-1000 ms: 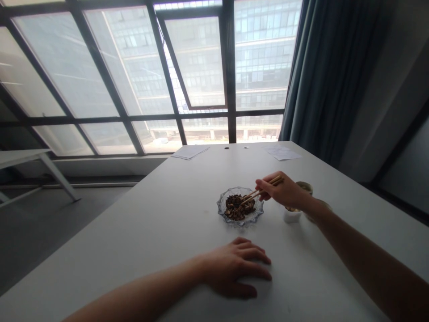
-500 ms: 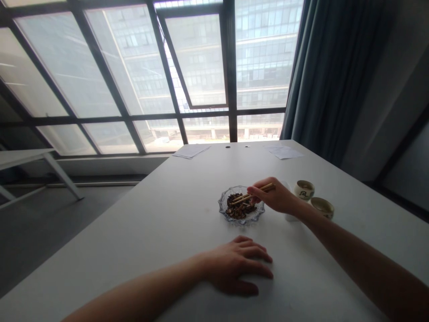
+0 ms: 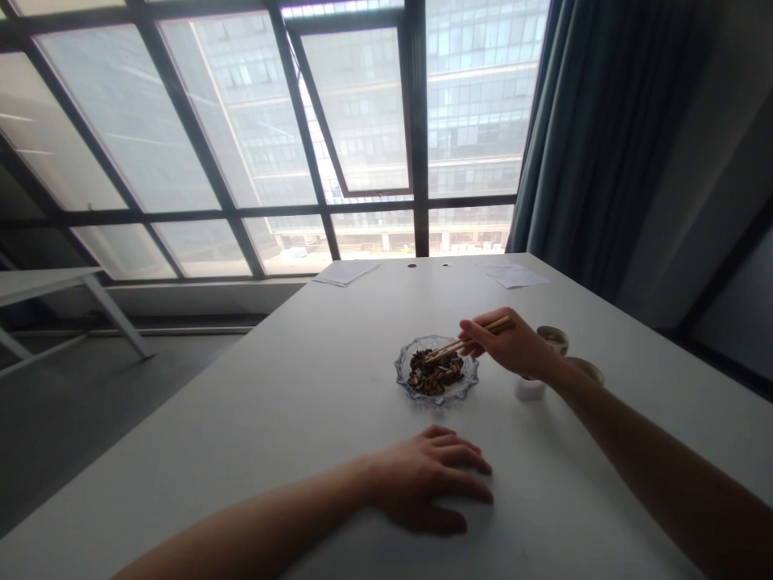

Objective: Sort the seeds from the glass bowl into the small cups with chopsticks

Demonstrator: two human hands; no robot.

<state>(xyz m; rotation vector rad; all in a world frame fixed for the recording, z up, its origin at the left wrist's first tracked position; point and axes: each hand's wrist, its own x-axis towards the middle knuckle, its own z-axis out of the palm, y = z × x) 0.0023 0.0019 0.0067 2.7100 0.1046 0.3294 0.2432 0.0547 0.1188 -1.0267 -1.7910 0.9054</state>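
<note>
A pair of light wooden chopsticks [image 3: 450, 348] is held in my right hand [image 3: 504, 342], their tips down among dark brown dried pieces [image 3: 436, 377]. These pieces lie in a clear glass dish [image 3: 403, 388] with a scalloped rim; I cannot make out their exact kind, nor whether the tips grip one. My left hand [image 3: 431, 482] rests palm down on the table nearer to me, fingers spread, holding nothing. Beyond my right wrist are two small pale cups [image 3: 559, 337], partly hidden by the arm. Under that hand a white object [image 3: 530, 390] shows only in part.
The white table [image 3: 314, 387] stretches toward the windows. Papers lie at its far left [image 3: 345, 274] and sheets [image 3: 519, 275] at its far right. A dark curtain [image 3: 561, 161] hangs on the right; another white table [image 3: 54, 278] stands at the left.
My right hand has moved right and slightly up, drawing the chopsticks with it, and now covers more of the cups. The left hand stays in place.
</note>
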